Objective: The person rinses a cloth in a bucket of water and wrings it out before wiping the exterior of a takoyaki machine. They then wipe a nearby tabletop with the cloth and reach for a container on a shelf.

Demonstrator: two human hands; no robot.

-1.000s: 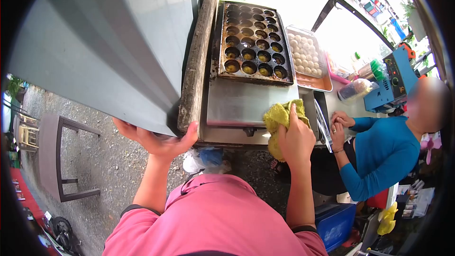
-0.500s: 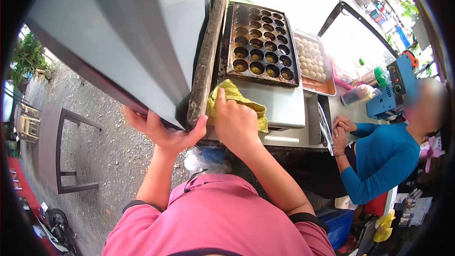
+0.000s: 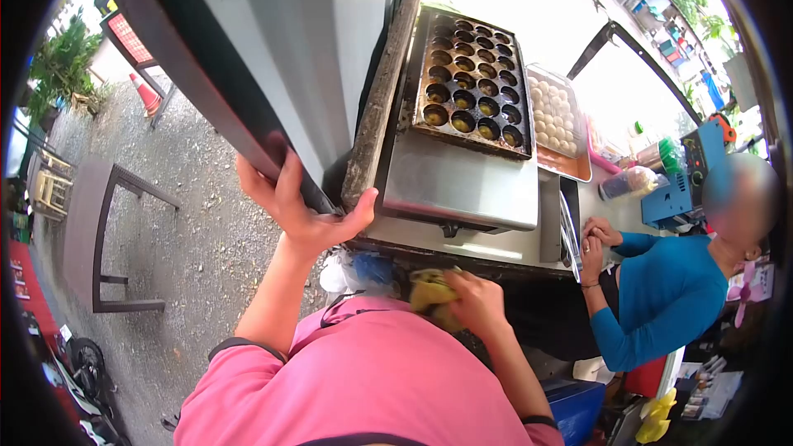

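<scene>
My left hand [image 3: 301,213] is clasped round the lower end of an upright grey metal panel [image 3: 273,58], fingers on its dark frame and thumb by a worn wooden post [image 3: 376,107]. Below the counter's front edge, close to my body, my right hand [image 3: 479,306] grips a crumpled yellow cloth [image 3: 433,291]. Above it stands a steel cooker [image 3: 462,186] with its front surface bare. On the cooker lies a dark pan [image 3: 475,83] with rows of round moulds, many with a yellowish residue at the bottom.
A lidded tray of pale balls [image 3: 553,120] sits right of the pan. A co-worker in a blue top [image 3: 661,297] stands at the counter's right, hands together near metal tongs [image 3: 570,235]. A brown table [image 3: 91,231] stands on gravel at left.
My right hand has drawn the yellow cloth off the cooker's front and down below the counter edge. My left hand keeps its hold. The view has shifted slightly.
</scene>
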